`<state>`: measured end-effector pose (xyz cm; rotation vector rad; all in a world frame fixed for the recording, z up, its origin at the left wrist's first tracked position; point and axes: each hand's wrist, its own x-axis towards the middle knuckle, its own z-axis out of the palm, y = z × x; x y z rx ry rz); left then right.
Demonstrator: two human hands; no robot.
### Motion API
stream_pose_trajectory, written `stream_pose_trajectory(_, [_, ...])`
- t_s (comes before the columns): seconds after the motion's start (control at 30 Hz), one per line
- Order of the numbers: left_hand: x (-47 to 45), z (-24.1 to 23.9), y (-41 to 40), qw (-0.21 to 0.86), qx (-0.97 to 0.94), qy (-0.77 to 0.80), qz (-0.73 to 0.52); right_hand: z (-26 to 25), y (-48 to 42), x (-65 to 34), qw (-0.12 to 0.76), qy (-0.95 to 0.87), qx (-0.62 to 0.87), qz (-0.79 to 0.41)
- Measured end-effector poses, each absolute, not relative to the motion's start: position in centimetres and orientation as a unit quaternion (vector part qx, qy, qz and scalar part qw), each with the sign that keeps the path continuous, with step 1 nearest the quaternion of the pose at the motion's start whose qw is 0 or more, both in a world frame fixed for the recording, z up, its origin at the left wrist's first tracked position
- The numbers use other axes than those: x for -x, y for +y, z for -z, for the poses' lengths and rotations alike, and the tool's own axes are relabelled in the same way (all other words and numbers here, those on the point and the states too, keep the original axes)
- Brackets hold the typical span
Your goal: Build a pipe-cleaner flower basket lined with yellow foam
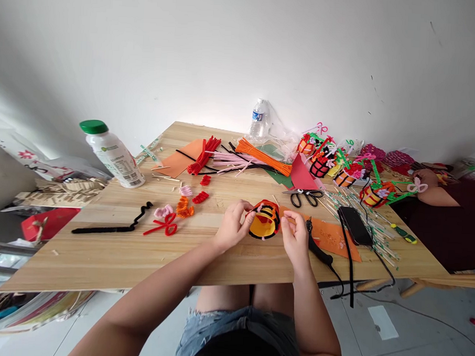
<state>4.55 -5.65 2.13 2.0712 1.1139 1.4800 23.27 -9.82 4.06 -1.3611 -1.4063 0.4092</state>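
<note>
A small yellow basket [263, 229] with black and red pipe cleaner around it is tipped so that its inside faces me. My left hand [235, 224] is closed at its left edge, thumb and fingers pinching the rim. Close by the opposite edge, my right hand [295, 234] has thumb and index finger pressed together; whatever is between them is too small to make out. A black hot glue gun [318, 251] lies beside my right hand. Left of my hands are an orange pipe cleaner coil [185, 207] and a red pipe cleaner bow [168, 226].
Bundles of red [204, 155] and orange pipe cleaners [264, 155] lie further back. Scissors [305, 196], a phone [354, 225] and several finished flower baskets [348, 175] are to the right. A white bottle [114, 157] stands left. Another person's arm [437, 196] rests at the right.
</note>
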Motion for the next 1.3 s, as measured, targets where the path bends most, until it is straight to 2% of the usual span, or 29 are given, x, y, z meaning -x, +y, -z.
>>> stream_pose_trajectory(0.1, [-4.5,-2.3,-5.0,0.327,-0.65,0.475,-0.496,-3.2,-9.1,-24.2,0.524,-0.535,0.614,-0.249])
stream_pose_trajectory(0.23, [-4.3,-2.5,-3.9,0.55,-0.538,0.509,-0.386,-1.8,-8.1,-25.3,0.502,-0.514,0.599,-0.352])
stream_pose_trajectory(0.37, [-4.1,-2.6,-3.8,0.635,-0.509,0.461,-0.355,-1.2,-7.5,-25.5,0.525,-0.513,0.555,-0.391])
stream_pose_trajectory(0.53, [-3.8,-2.2,-3.7,0.598,-0.565,0.384,-0.42,-2.8,-7.4,-24.7,0.533,-0.572,0.526,-0.334])
stream_pose_trajectory(0.63, [-3.4,-1.8,-3.2,0.481,-0.645,0.369,-0.465,-4.1,-7.4,-24.4,0.544,-0.634,0.494,-0.24])
stream_pose_trajectory(0.73, [-3.1,-1.3,-2.8,0.34,-0.723,0.37,-0.474,-4.4,-7.3,-24.5,0.514,-0.703,0.473,-0.134])
stream_pose_trajectory(0.87, [-3.2,-0.8,-2.6,0.249,-0.762,0.391,-0.452,-3.2,-7.2,-25.0,0.474,-0.742,0.468,-0.078])
stream_pose_trajectory(0.97, [-3.3,-0.7,-2.8,0.25,-0.759,0.403,-0.447,-2.5,-7.3,-25.2,0.472,-0.744,0.468,-0.075])
stream_pose_trajectory(1.13, [-3.2,-0.9,-3.2,0.335,-0.665,0.463,-0.482,-2.6,-7.6,-25.3,0.498,-0.71,0.492,-0.073])
stream_pose_trajectory(1.3, [-3.4,-1.5,-3.8,0.429,-0.663,0.36,-0.497,-2.9,-7.9,-25.0,0.522,-0.701,0.48,-0.078])
